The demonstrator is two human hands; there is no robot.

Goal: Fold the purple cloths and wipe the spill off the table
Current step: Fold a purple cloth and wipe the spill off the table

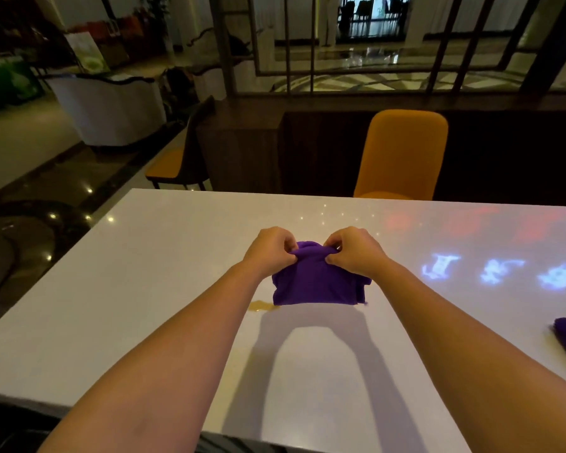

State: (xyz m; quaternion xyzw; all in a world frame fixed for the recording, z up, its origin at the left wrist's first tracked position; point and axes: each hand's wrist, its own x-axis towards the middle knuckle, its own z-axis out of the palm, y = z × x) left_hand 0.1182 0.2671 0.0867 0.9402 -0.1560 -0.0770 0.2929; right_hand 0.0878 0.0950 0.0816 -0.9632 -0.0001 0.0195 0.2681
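Both bare forearms stretched forward, converging toward the middle. Left hand [270, 251] and right hand [356, 251] close together, knuckles up, nearly touching. Fingers of each curled inward, thumb and fingertips pinched tight on the purple cloth [317, 282] at its top edge. Wrists level, slightly bent inward.
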